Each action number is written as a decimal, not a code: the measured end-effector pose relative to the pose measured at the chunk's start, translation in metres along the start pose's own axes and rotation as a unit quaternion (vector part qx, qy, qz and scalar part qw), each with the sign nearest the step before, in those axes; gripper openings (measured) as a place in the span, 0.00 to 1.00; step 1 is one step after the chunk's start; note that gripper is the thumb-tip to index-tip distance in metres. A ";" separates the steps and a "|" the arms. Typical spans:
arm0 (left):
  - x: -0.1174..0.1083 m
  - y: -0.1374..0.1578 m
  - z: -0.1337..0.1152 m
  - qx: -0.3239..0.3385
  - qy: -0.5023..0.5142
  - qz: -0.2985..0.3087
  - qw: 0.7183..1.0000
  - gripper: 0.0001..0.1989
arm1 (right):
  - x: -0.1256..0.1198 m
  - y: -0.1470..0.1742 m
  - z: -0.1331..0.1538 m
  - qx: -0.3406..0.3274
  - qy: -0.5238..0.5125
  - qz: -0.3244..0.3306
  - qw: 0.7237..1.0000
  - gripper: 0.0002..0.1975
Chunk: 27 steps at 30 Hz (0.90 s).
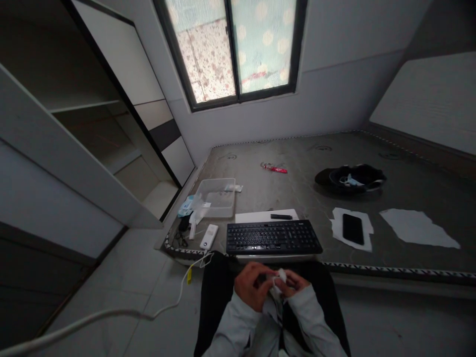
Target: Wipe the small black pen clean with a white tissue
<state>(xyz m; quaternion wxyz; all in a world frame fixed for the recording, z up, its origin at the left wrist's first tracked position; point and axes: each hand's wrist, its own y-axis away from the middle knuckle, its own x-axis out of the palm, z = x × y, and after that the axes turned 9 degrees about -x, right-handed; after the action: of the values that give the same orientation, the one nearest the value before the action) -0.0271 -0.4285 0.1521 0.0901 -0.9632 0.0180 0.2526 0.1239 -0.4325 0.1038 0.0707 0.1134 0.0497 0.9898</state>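
Two hands meet at the lower centre of the frame, where the left hand [251, 286] and the right hand [296, 283] both pinch a small white item [282, 275], each grip closed on it with the fingertips. What it is cannot be told. Good handling probably calls for a light pinch, one hand steadying while the other makes small moves, with the wrists clear of the keyboard [273, 237] just above.

The keyboard [274, 238] lies at the front edge of the mattress [271, 194], left of the phone [352, 229]. Near the left edge stands a box [222, 214].
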 end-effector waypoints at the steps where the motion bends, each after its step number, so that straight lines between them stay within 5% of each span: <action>1: 0.003 0.002 0.001 -0.019 0.009 -0.004 1.000 0.16 | -0.004 -0.003 -0.002 0.012 0.009 -0.001 1.000 0.24; 4: 0.014 0.007 0.009 -0.090 0.051 0.057 0.993 0.26 | -0.013 -0.009 -0.005 0.016 0.019 -0.035 0.999 0.26; 7: 0.021 0.013 0.018 -0.145 0.066 0.135 0.978 0.20 | -0.018 -0.009 -0.005 -0.009 0.019 -0.068 0.997 0.25; 14: 0.013 0.003 0.019 -0.160 0.183 0.084 0.966 0.23 | -0.010 -0.003 -0.007 -0.039 -0.005 -0.103 0.994 0.27; 19: 0.018 0.003 0.022 -0.180 0.170 0.177 0.953 0.28 | -0.011 -0.005 -0.018 -0.033 0.001 -0.106 0.994 0.28; 23: 0.023 0.007 0.026 -0.220 0.189 0.117 0.950 0.25 | -0.011 -0.004 -0.021 -0.028 -0.008 -0.099 0.995 0.25; 27: 0.026 0.005 0.021 -0.269 0.323 0.077 0.904 0.28 | -0.004 0.000 -0.022 0.016 -0.040 -0.053 0.998 0.29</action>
<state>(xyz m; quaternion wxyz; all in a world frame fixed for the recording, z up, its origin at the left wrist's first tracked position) -0.0143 -0.4290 0.1208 -0.2026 -0.9754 0.0514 -0.0706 0.1227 -0.4344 0.0820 0.1236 0.1510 0.0688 0.9784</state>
